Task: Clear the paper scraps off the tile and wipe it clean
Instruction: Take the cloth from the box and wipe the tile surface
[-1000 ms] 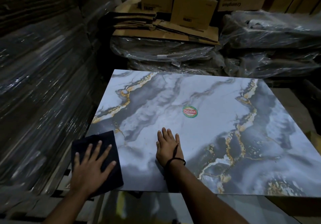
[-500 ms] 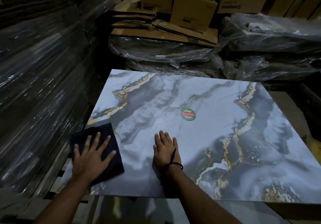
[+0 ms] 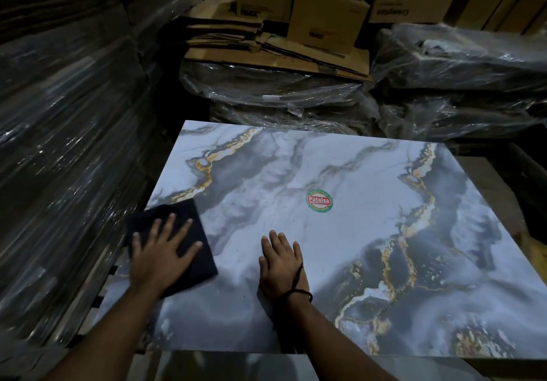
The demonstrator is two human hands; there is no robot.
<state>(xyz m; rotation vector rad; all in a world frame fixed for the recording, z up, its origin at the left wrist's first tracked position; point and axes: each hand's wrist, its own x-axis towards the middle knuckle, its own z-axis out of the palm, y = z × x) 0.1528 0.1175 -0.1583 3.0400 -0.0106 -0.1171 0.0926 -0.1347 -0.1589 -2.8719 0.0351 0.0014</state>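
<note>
Two flat palms: my left hand [image 3: 161, 258] presses the cloth [image 3: 207, 265] onto the tile [image 3: 370, 232] at lower left, fingers spread, my right hand [image 3: 281, 265] rests open at lower centre; no scraps show, so I judge I'm wiping, and the cloth should next sweep rightward.

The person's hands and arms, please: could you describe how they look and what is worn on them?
Both forearms are bare, no sleeves showing, and neither the left hand nor the right hand is gloved. A thin black cord is tied round the right wrist, a loose end trailing over the back of that hand. No watch or ring shows, though the light is dim.
</note>
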